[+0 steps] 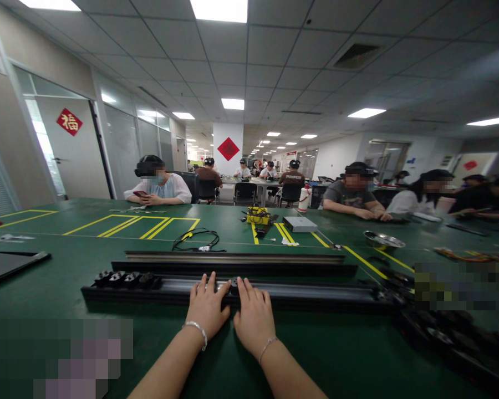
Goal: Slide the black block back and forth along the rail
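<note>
A long black track (311, 296) lies across the green table before me, its channel facing up. Both of my hands reach over its middle from the front edge. My left hand (208, 305) has its fingers stretched out and spread, the index fingertip at the left side of a small black module (234, 286). From the other side, my right hand (254, 316) touches the same module with outstretched fingers. Both thumbs rest low, by the near side of the track. Several black socket-like modules (132, 280) sit in a row at the track's left end.
Behind lies a second black track (233, 266). Farther back are a coiled black cable (195, 239), a yellow object (258, 216), a grey box (299, 224) and a metal bowl (383, 240). Dark parts (441, 338) pile up at right. People sit across the table (87, 221).
</note>
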